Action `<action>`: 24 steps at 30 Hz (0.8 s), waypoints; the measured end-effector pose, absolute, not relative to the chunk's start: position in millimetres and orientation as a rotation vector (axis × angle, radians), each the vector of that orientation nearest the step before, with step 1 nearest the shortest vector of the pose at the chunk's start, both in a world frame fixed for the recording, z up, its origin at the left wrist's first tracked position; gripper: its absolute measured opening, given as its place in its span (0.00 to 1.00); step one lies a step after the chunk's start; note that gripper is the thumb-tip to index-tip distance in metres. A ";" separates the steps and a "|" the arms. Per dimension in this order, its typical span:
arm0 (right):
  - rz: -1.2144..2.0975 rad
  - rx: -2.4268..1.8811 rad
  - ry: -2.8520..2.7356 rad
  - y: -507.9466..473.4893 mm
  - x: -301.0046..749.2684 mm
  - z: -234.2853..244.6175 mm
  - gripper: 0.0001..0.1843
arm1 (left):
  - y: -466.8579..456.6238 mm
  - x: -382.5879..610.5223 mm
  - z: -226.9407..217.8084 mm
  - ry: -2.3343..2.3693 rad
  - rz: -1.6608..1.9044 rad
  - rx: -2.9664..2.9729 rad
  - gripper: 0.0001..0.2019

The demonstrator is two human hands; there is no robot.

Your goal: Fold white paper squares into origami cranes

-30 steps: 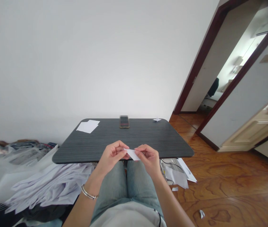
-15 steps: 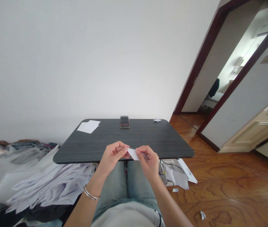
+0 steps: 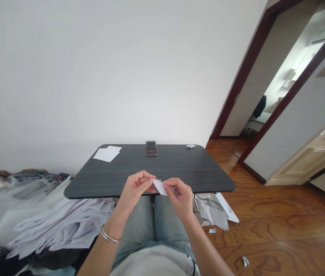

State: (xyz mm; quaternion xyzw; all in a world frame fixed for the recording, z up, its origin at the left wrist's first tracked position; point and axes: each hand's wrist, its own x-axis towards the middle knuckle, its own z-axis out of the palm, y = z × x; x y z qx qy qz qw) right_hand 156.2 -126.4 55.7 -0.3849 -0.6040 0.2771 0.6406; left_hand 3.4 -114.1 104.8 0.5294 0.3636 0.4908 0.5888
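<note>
Both my hands pinch a small folded piece of white paper (image 3: 160, 186) in the air above my lap, just before the near edge of the dark table (image 3: 122, 180). My left hand (image 3: 136, 189) grips the paper's left end with curled fingers; a metal bracelet sits on that wrist. My right hand (image 3: 181, 196) holds the right end between thumb and fingers. Part of the paper is hidden behind my fingers.
On the table lie a few white paper sheets (image 3: 106, 153) at the far left, a phone (image 3: 151, 148) at the far middle and a small folded paper figure (image 3: 191, 146) at the far right. Clothes and bags (image 3: 50, 222) are piled left; paper scraps (image 3: 216, 212) lie on the wooden floor; an open doorway (image 3: 277, 96) is right.
The paper has been turned slightly between my fingers and my right hand has closed a little more over its end. Both hands stay in nearly the same place.
</note>
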 end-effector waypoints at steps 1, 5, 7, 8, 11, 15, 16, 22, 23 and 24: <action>0.633 -0.878 -1.376 -126.3 156.3 55.7 0.04 | -114.3 3.3 105.1 0.844 1.142 1.234 0.11; 0.615 -0.882 -1.386 -126.6 156.0 55.6 0.04 | -114.9 3.5 105.9 0.849 1.141 1.232 0.11; 0.592 -0.883 -1.395 -127.0 155.6 55.3 0.04 | -115.3 4.0 105.8 0.849 1.148 1.224 0.10; 0.582 -0.881 -1.401 -127.2 155.5 55.1 0.04 | -115.6 4.2 105.6 0.846 1.153 1.220 0.10; 0.565 -0.874 -1.423 -127.8 155.5 54.5 0.04 | -116.2 4.6 104.9 0.840 1.167 1.213 0.10; 0.536 -0.839 -1.450 -127.9 156.6 53.4 0.05 | -115.8 4.8 103.8 0.843 1.164 1.206 0.09; 0.523 -0.825 -1.459 -127.8 157.0 53.1 0.06 | -115.7 4.7 103.4 0.842 1.161 1.206 0.09; 0.555 -0.763 -1.516 -127.4 160.3 52.4 0.05 | -114.9 2.1 102.7 0.822 1.145 1.226 0.09; 0.574 -0.762 -1.517 -127.5 160.8 52.4 0.05 | -114.8 1.4 103.3 0.815 1.140 1.235 0.09; 0.584 -0.764 -1.519 -127.6 161.3 52.7 0.05 | -114.7 0.6 104.2 0.806 1.129 1.247 0.09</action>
